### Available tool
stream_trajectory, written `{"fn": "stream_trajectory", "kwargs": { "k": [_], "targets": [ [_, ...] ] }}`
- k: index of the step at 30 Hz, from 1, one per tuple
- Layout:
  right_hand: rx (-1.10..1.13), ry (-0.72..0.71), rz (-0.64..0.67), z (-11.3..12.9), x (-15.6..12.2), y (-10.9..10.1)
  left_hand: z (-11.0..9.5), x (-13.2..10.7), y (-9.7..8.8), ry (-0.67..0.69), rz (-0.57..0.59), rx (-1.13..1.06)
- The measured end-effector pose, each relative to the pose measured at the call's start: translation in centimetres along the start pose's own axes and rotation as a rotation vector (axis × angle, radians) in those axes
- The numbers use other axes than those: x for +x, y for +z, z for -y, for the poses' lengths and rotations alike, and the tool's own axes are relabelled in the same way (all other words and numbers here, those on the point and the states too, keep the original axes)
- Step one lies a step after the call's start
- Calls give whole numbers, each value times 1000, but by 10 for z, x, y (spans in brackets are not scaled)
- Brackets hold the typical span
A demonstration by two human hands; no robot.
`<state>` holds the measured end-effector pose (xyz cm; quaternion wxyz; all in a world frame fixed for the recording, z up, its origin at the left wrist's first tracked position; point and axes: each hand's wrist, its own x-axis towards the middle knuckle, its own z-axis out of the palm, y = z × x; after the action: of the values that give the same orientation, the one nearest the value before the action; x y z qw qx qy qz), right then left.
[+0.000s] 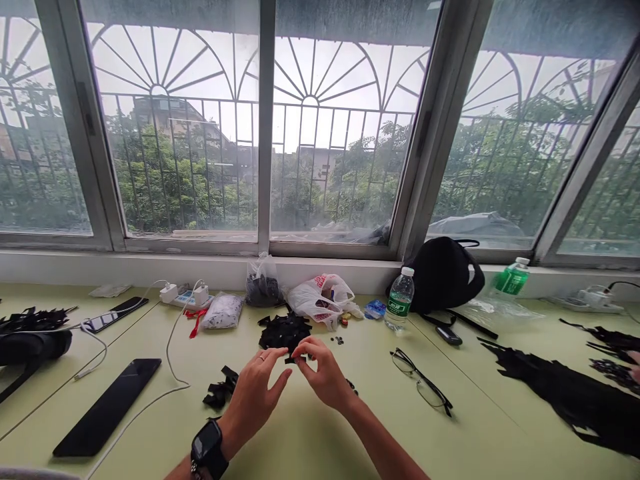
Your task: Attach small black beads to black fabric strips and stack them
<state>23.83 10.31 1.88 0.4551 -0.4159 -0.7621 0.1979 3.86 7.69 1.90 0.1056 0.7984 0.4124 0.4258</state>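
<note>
My left hand (pixel 257 389), with a ring and a black watch at the wrist, has its fingers stretched out and its thumb apart. Its index fingertip is close to the fingertips of my right hand (pixel 323 373). There the thumb and index finger pinch together at a small black strip (pixel 290 361), partly hidden by the fingers. Just beyond both hands lies a pile of black strips (pixel 284 330). A smaller heap of black pieces (pixel 221 389) sits left of my left hand. Several small dark round pieces (pixel 339 341) lie beyond my right hand, and others are partly covered by it.
Eyeglasses (pixel 423 380) lie to the right, near a water bottle (pixel 399 303) and a black bag (pixel 443 275). A black phone (pixel 107 407) and a white cable (pixel 175 347) are on the left. Plastic bags (pixel 320 297) line the back. Another person's hand (pixel 635 367) shows far right.
</note>
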Motion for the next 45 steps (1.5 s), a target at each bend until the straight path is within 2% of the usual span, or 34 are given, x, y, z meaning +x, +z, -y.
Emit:
{"fn": "stream_trajectory", "kwargs": {
  "k": [9,16,18,22,26,29,33,37,40,45],
  "targets": [
    [96,109,147,13,-4,6,-8,4,-2,-165,-86,-216],
    [208,134,224,15,-6,0,2,5,5,-244,-110,-521],
    [220,137,224,15,-7,1,3,5,5,-266,-62,-556],
    [240,114,207,16,-9,2,2,4,7,-252,129,-626],
    [199,54,171,14,-9,1,5,4,10,-269,201,-667],
    [143,16,136,12,-10,2,9,4,11,-273,234,-647],
    [76,-19,83,13,-11,4,6,4,11,-273,183,-529],
    [-154,-32,-24,16,-15,4,0,3,8,-262,129,-394],
    [-346,-78,50,16,-20,6,-2,1,7,-207,111,-307],
    [-526,-113,121,11,-25,14,0,-2,9,-152,122,-196]
  ]
}}
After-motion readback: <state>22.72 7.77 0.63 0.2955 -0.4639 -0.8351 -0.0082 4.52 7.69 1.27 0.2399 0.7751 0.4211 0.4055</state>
